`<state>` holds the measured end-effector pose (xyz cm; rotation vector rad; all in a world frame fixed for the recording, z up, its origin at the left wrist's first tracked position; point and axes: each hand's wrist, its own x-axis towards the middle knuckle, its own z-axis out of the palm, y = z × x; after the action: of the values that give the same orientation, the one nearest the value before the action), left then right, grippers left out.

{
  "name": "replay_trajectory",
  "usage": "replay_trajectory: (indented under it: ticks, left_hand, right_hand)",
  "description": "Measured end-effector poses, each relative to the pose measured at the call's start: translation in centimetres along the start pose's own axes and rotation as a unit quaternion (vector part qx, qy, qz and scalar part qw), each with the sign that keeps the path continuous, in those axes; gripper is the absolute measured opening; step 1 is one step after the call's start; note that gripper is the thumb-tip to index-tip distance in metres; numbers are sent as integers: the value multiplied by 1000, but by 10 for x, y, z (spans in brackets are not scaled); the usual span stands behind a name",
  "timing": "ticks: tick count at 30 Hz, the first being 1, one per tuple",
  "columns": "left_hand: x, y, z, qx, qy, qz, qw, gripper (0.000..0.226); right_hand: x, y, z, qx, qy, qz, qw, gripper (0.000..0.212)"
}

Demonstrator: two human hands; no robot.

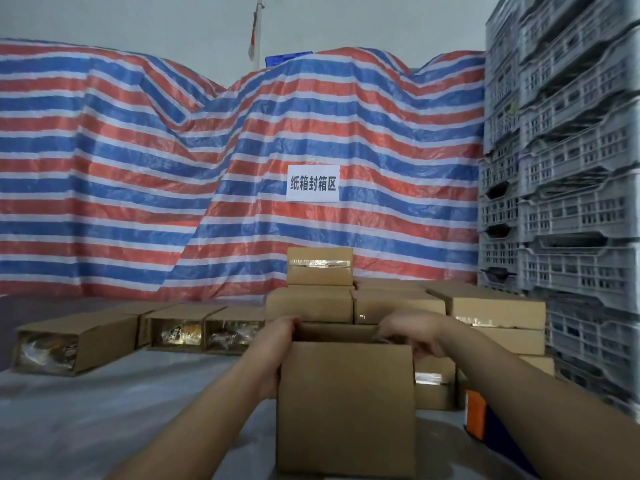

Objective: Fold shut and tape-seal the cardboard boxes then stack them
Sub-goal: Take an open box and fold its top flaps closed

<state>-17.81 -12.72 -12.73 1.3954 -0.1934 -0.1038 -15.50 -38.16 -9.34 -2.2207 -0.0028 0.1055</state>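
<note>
An open-topped cardboard box (346, 407) stands upright right in front of me on the grey sheet. My left hand (273, 344) grips its left side, fingers curled over the far left corner of the rim. My right hand (412, 332) reaches over the right rim, fingers curled down onto the top edge or a flap inside; what they touch is partly hidden. Behind it stands a stack of taped boxes (320, 266), several wide and two or three high.
Three boxes lie on their sides at the left (79, 341), open ends showing packaged goods. Grey plastic crates (568, 188) tower at the right. An orange object (476, 414) sits by my right forearm. A striped tarp with a white sign (312, 183) hangs behind.
</note>
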Motion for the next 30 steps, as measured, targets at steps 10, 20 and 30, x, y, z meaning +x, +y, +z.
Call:
replay_trajectory:
  ticks: [10,20,30]
  left_hand:
    - [0,-1,9,2,0,-1,1000,25]
    - [5,-6,6,16,-1,-5,1000,31]
    - [11,-11,4,26,-3,12,1000,31]
  right_hand:
    - [-23,-20,-10,-259,134,-289,912,22]
    - [-14,-66,28,-515,71,-100,848,32]
    - [1,-56,45,-321,-72,69,942,31]
